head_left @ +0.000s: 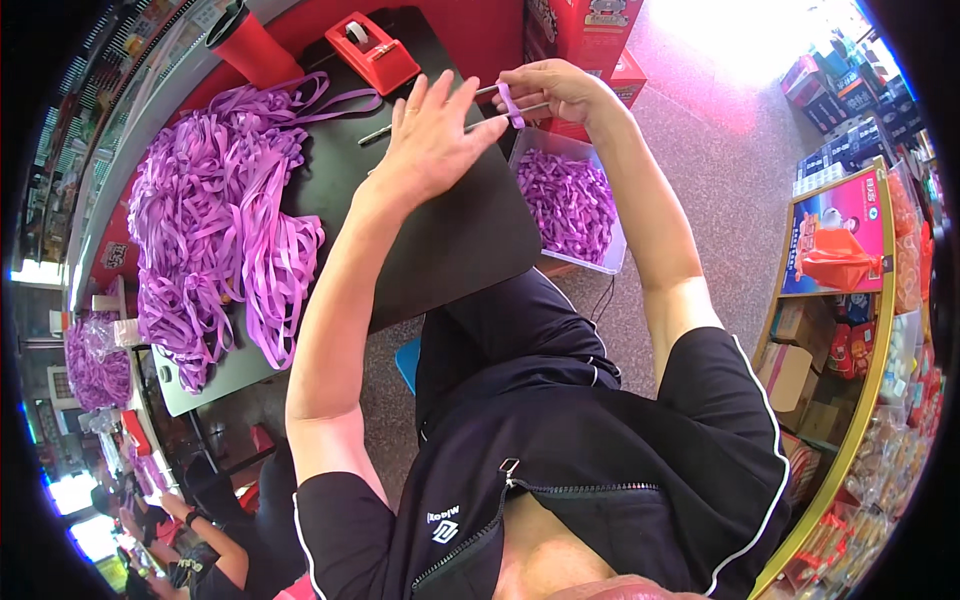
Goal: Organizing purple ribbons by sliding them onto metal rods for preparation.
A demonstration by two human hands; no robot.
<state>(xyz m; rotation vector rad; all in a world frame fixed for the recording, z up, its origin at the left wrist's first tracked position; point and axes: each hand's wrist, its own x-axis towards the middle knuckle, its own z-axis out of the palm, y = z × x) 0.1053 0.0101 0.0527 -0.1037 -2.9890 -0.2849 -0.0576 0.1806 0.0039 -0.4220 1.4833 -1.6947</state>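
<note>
Two thin metal rods (375, 134) run over the upper part of the dark table, partly hidden by my left hand. A short loop of purple ribbon (511, 106) wraps around them near their right end. My right hand (558, 88) is at this loop, its fingers curled behind it and around the rod ends. My left hand (435, 138) hovers over the rods with fingers spread and thumb pointing toward the ribbon. A large heap of loose purple ribbons (205, 210) covers the table's left side. Below my right hand, a clear plastic bin (617, 245) holds many small purple ribbon pieces.
A red tape dispenser (385, 66) sits at the table's far edge, beside a red cup-shaped container (250, 45). Red boxes (590, 30) stand beyond the bin. Shelves of packaged goods (870, 420) line the right. At lower left, another person (215, 550) sits near more purple ribbons.
</note>
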